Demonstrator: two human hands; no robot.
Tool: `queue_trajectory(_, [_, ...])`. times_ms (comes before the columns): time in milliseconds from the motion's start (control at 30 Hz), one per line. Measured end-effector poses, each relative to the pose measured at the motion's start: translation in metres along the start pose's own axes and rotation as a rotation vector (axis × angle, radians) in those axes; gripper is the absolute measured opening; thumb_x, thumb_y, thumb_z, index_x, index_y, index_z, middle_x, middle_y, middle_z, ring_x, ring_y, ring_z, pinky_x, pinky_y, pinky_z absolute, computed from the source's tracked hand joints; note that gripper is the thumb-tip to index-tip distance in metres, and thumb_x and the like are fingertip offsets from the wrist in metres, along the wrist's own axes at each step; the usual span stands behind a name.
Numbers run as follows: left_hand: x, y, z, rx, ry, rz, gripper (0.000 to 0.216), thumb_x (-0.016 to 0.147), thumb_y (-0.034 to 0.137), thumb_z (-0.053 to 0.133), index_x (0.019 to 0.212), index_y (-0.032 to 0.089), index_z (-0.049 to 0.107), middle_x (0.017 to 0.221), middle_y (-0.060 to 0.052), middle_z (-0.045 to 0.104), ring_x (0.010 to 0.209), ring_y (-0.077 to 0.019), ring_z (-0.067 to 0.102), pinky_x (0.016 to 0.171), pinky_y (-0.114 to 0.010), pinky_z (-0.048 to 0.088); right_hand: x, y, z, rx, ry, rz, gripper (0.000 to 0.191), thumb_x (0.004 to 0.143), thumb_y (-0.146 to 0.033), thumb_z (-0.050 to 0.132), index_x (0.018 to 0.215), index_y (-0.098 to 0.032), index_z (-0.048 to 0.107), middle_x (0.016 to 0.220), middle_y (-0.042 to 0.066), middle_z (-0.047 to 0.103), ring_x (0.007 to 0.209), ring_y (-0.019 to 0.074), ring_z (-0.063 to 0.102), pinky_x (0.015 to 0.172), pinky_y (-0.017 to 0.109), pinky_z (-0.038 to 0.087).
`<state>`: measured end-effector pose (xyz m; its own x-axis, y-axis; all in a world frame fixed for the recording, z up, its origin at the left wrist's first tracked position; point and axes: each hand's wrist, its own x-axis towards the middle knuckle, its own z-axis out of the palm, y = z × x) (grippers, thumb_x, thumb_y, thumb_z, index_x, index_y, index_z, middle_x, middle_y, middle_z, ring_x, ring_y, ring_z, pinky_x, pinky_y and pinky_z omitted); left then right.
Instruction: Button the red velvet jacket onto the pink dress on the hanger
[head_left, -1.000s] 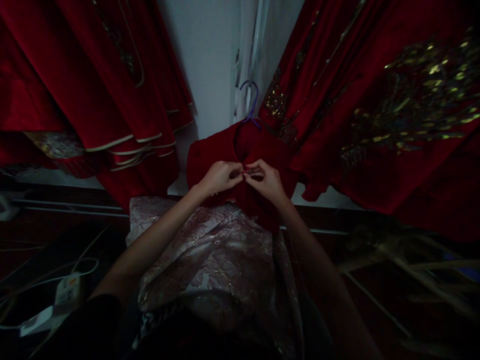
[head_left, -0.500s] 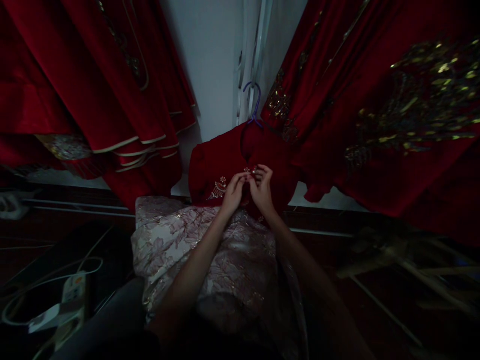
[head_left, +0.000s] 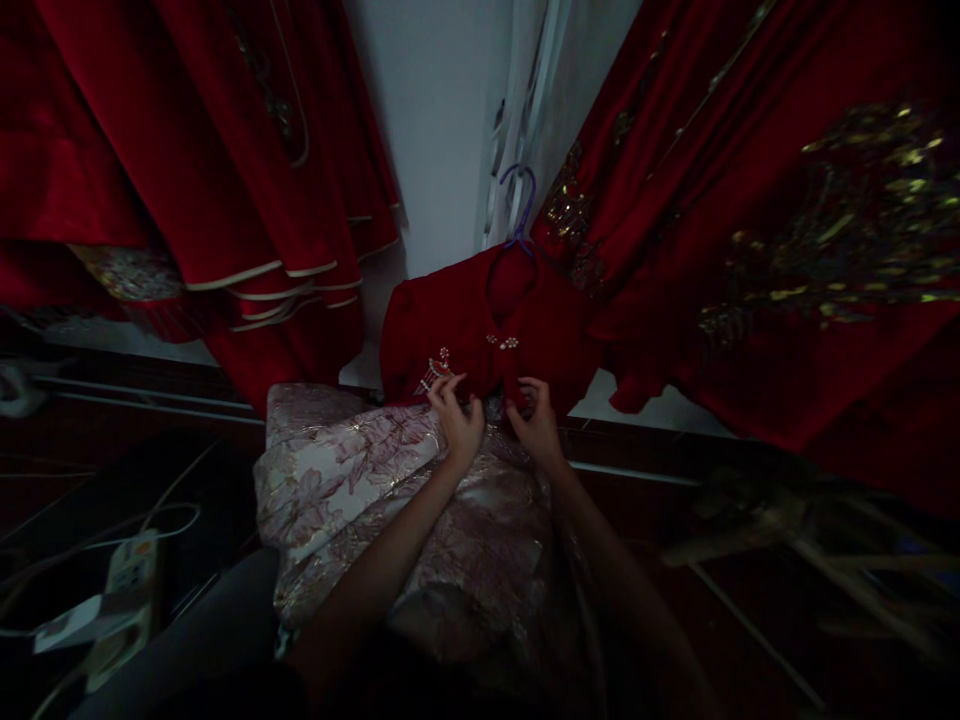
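a red garment (head_left: 450,310) hangs at a slant from a purple hanger (head_left: 529,205), in front of a white panel (head_left: 435,120), its lower hem meeting the upper edge of the floral cloth (head_left: 330,480) spread over the person's lap. at the front opening, just below the neckline, a beaded clasp (head_left: 502,343) reaches across; farther down on the left side sits a beaded ornament (head_left: 439,368) with short dangling strands.

the left hand (head_left: 459,420) is at the hem, just beside the ornament, its fingers bent but released, the thumb standing apart from the index finger. the right hand (head_left: 537,430) is at the front opening below the clasp, its fingers curled in at the red edge; i cannot tell whether cloth is pinched between them, as it is too dark there. the two hands are near each other but apart, both above the upper edge of the floral cloth.

red drapery (head_left: 210,180) with pale piping hangs on the left, and a red gown (head_left: 652,290) with gold sequins on the right. a power strip (head_left: 131,570) with cables lies at lower left.
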<state>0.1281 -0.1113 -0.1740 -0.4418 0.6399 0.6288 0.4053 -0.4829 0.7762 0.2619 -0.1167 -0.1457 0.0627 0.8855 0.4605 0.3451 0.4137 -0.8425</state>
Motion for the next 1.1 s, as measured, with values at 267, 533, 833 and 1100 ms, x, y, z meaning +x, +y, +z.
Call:
queue_trajectory(267, [0.025,-0.019,-0.002,-0.179,-0.096,-0.054,0.052,0.081,0.016,0.053,0.130,0.022,0.037,0.125,-0.011,0.046,0.109,-0.0184,0.050,0.087,-0.032,0.046,0.006,-0.054,-0.036,0.300,-0.113,0.157,0.033,0.073,-0.031,0.071,0.088,-0.024,0.042,0.080,-0.005,0.054,0.057,0.0069,0.051,0.049,0.017,0.043])
queue_trajectory(533, [0.067,-0.010,-0.023,-0.406,-0.054,-0.159,0.024,0.083,0.025,0.057,0.106,0.020,0.053,0.104,-0.007,0.064,0.093,-0.0140,0.062,0.084,-0.029,0.049,0.007,-0.087,-0.032,0.671,-0.393,0.256,0.037,0.068,-0.024,0.074,0.098,-0.026,0.054,0.090,-0.003,0.055,0.063,0.0064,0.052,0.048,0.015,0.047])
queue_trajectory(833, [0.070,-0.027,-0.037,-0.438,-0.187,-0.238,0.026,0.081,0.026,0.061,0.105,0.018,0.059,0.104,-0.008,0.068,0.096,-0.0161,0.066,0.090,-0.032,0.051,0.050,-0.054,0.104,0.281,0.008,-0.019,0.030,0.072,-0.029,0.070,0.099,-0.021,0.059,0.099,0.004,0.056,0.076,0.0102,0.055,0.063,0.021,0.053])
queue_trajectory(1100, [0.069,-0.033,-0.043,-0.392,-0.196,-0.217,0.023,0.082,0.019,0.054,0.104,0.019,0.061,0.112,-0.007,0.066,0.105,-0.0161,0.063,0.098,-0.033,0.048,0.022,-0.028,0.142,0.271,0.259,-0.059,0.031,0.086,-0.029,0.054,0.115,-0.019,0.053,0.115,0.011,0.053,0.092,0.0133,0.057,0.078,0.027,0.054])
